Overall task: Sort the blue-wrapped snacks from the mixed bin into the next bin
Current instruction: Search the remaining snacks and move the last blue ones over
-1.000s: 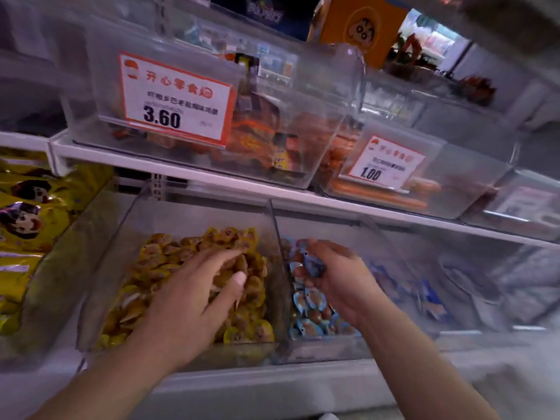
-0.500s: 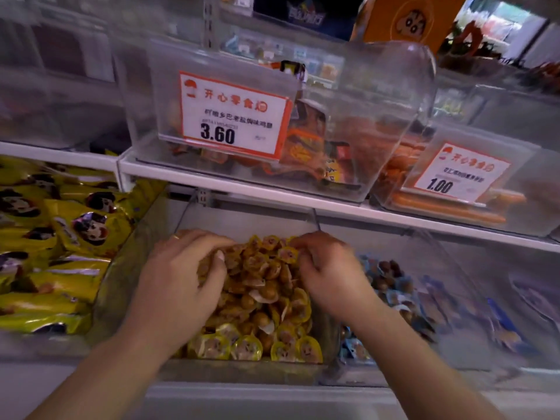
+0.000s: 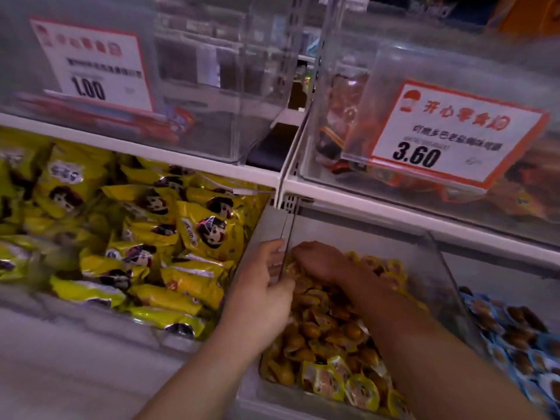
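- Up close, this is a shop's white shelving [image 3: 212, 169], two tiers of clear plastic bins under dim light.
- On the lower shelf, the mixed bin [image 3: 436, 268] is heaped with small yellow-wrapped snacks [image 3: 327, 334].
- Both hands work at its far left corner: the left hand [image 3: 266, 286] curls its fingers over the bin's left wall, gripping the edge; the right hand [image 3: 321, 260] lies palm down on the pile with fingers bent, and I cannot tell whether it holds anything.
- Just right of it, the next bin [image 3: 472, 325] holds the blue-wrapped snacks [image 3: 515, 331].
- To the left lie yellow bags [image 3: 181, 225] printed with a cartoon face.
- Above, one price tag [image 3: 97, 65] reads 1.00, another price tag [image 3: 451, 134] reads 3.60; their red headings and small print are too blurred to read.
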### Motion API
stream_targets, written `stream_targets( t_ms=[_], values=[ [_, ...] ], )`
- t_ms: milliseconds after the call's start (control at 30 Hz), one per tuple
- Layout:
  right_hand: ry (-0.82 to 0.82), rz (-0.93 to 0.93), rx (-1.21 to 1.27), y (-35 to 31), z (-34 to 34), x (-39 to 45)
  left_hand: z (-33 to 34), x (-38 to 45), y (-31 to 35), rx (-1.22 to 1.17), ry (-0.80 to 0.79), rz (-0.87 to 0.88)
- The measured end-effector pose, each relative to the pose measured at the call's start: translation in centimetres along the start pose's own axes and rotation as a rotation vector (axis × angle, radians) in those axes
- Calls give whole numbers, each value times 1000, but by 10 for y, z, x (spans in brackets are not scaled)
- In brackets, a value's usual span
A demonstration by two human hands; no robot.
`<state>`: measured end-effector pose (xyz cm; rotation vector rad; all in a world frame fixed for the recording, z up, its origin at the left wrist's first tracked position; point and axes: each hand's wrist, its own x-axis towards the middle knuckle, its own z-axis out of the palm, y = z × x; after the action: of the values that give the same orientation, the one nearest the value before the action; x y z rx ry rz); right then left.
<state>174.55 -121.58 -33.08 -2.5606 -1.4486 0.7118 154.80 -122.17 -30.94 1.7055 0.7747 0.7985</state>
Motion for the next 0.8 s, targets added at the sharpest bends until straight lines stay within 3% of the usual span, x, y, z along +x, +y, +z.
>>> stream_targets(
  t_ms=[167,300,400,500,567,633,733,800],
  values=[
    [-105,136,453,-5,-4,12,-1,-7,-8,59,25,78],
    [-211,174,635,-2,2,-3,0,-7,-5,2,30,39],
    [-300,179,788,-6,-12,-24,-2,-9,-1,106,45,65],
    [-450,146,899,-3,-27,-48,-9,-18,15,395,141,348],
    [-421,122,895,2,-38,-66,-2,-34,26,531,140,579],
    [-325,112,795,11,-46,-86,16,-61,32,551,40,674],
    [-189,99,667,28,-50,-112,42,-92,26,758,-179,521],
    [-89,30,435,39,-53,-127,50,-98,24,902,-297,423]
  ],
)
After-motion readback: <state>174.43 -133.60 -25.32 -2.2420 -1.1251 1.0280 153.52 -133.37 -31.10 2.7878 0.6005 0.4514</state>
